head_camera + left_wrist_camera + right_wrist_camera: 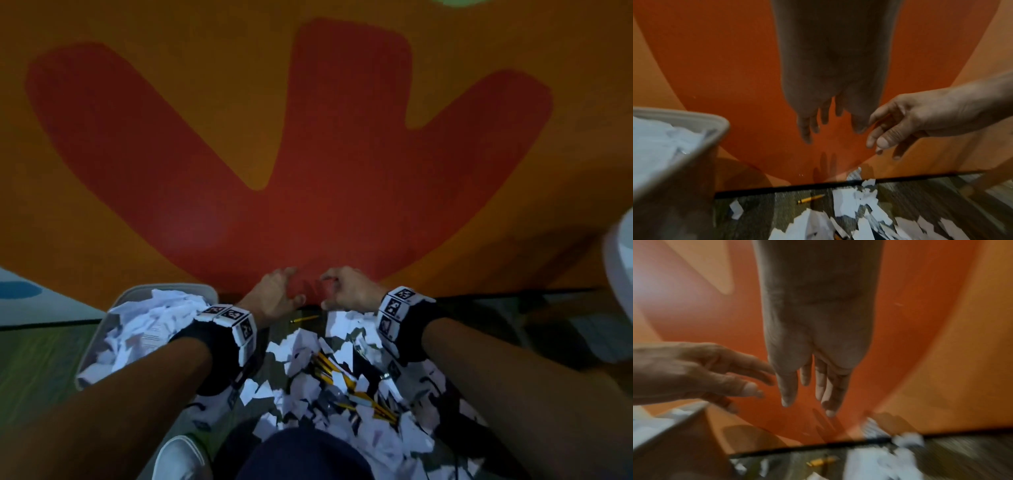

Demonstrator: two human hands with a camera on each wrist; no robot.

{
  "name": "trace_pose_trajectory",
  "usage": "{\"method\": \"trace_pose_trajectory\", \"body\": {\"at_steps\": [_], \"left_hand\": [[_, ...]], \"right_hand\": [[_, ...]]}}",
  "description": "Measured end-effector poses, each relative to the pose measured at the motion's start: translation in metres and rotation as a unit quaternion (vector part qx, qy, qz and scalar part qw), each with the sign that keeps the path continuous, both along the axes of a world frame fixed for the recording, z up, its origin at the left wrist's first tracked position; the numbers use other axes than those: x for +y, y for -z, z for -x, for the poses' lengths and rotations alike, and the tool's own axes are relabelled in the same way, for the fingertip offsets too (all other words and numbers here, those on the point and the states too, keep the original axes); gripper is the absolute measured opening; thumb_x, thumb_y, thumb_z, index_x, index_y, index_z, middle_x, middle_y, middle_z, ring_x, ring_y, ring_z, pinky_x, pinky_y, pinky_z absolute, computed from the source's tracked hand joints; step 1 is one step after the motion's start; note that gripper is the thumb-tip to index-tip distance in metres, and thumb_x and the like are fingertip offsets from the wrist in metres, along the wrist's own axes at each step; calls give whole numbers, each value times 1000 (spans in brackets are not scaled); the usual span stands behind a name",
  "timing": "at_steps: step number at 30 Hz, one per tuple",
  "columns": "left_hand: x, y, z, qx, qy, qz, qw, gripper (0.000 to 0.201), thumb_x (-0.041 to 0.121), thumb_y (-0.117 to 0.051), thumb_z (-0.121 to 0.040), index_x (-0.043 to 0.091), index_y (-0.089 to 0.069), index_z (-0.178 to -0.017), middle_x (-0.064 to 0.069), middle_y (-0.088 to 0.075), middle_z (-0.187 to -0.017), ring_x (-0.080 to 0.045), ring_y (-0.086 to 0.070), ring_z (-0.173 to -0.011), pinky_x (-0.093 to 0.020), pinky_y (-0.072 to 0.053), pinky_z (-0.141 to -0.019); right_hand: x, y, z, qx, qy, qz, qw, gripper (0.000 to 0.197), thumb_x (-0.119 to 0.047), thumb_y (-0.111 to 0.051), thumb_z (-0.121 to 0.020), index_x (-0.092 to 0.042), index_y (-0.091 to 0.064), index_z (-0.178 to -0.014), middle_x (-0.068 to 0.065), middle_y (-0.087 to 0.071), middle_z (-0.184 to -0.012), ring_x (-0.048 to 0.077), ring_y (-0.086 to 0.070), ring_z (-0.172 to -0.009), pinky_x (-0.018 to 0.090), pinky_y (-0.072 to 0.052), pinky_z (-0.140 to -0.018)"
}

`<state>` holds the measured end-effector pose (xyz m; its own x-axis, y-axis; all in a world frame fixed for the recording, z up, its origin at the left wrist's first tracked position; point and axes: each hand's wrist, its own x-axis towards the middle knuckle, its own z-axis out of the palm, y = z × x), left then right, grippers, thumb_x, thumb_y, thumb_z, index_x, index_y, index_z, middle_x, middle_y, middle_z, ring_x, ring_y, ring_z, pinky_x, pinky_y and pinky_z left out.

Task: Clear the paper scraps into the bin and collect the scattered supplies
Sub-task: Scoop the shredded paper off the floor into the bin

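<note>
White paper scraps (308, 346) lie heaped on the dark floor in front of my knees, with a bunch of yellow-and-black pencils (329, 368) mixed into the heap. A single yellow pencil (303, 319) (810, 199) lies apart near the wall's foot. The grey bin (178, 286) (694, 116) stands at the left, piled with paper. My left hand (277, 294) (828, 81) and right hand (342, 287) (813, 345) hover side by side above the lone pencil, close to the wall. Their fingers hang loosely and hold nothing.
An orange wall with a large red shape (308, 171) rises straight ahead, ending in a black baseboard (777, 189). My white shoe (181, 459) and dark blue knee (301, 455) are at the bottom. A blurred white object (620, 284) sits at the right edge.
</note>
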<state>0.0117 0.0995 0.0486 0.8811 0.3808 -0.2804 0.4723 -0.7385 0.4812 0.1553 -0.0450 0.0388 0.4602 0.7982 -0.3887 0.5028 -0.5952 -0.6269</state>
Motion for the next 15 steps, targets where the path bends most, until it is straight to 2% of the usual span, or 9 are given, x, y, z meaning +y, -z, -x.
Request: {"method": "trace_pose_trajectory", "body": {"at_steps": [2,3,5,6,8,10,13,15], "left_hand": [[-10,21,-11,27,7,11,1000,57,35,-63,-94,16,-47,-145,-12,-59,-135,-27,-58,-121,-36,-49,-101],[-15,32,-16,34,9,19,999,46,31,-62,-94,15,-56,-137,-10,-67,-119,-24,-66,-106,-31,-55,-89],[-24,50,-24,44,7,34,998,23,18,-58,-93,13,-72,-110,-2,-69,-83,-12,-66,-70,-18,-54,-61],[-28,61,-27,48,5,40,998,21,12,-55,-91,13,-75,-98,1,-67,-75,-10,-64,-65,-17,-51,-58],[-33,89,-33,63,-2,52,997,25,8,-52,-89,12,-76,-85,-1,-70,-75,-19,-69,-74,-28,-57,-68],[-35,114,-39,73,-4,64,995,25,9,-50,-90,7,-75,-83,-10,-74,-79,-27,-70,-76,-39,-59,-72],[-39,146,-52,73,-16,79,994,23,12,-54,-91,4,-74,-85,-15,-73,-81,-31,-69,-78,-38,-57,-71],[-40,167,-64,63,-16,93,994,16,13,-58,-90,4,-72,-93,-18,-71,-89,-35,-67,-89,-40,-55,-76]], "right_hand": [[-23,29,-16,22,28,38,999,47,-21,-82,-80,-12,-62,-121,2,-68,-88,21,-68,-79,35,-58,-63],[-35,46,-24,33,46,58,997,44,-18,-81,-80,-8,-63,-119,1,-66,-85,21,-68,-78,34,-58,-64],[-61,78,-38,39,68,97,992,43,-18,-78,-83,-5,-64,-121,4,-67,-94,24,-68,-91,33,-57,-79],[-74,91,-44,29,65,117,991,40,-20,-75,-85,-6,-64,-121,7,-67,-104,25,-66,-99,32,-53,-86],[-95,116,-53,10,65,148,987,32,-22,-69,-88,-7,-67,-117,10,-67,-112,24,-63,-102,29,-49,-87],[-108,138,-61,10,71,171,983,26,-20,-69,-87,-4,-70,-108,12,-69,-108,25,-65,-101,29,-47,-82],[-108,167,-68,17,83,179,980,17,-21,-76,-81,-5,-72,-86,10,-72,-91,24,-68,-90,28,-48,-73],[-100,183,-72,22,108,164,980,20,-23,-77,-81,-12,-65,-71,2,-66,-78,21,-65,-82,26,-45,-68]]}}
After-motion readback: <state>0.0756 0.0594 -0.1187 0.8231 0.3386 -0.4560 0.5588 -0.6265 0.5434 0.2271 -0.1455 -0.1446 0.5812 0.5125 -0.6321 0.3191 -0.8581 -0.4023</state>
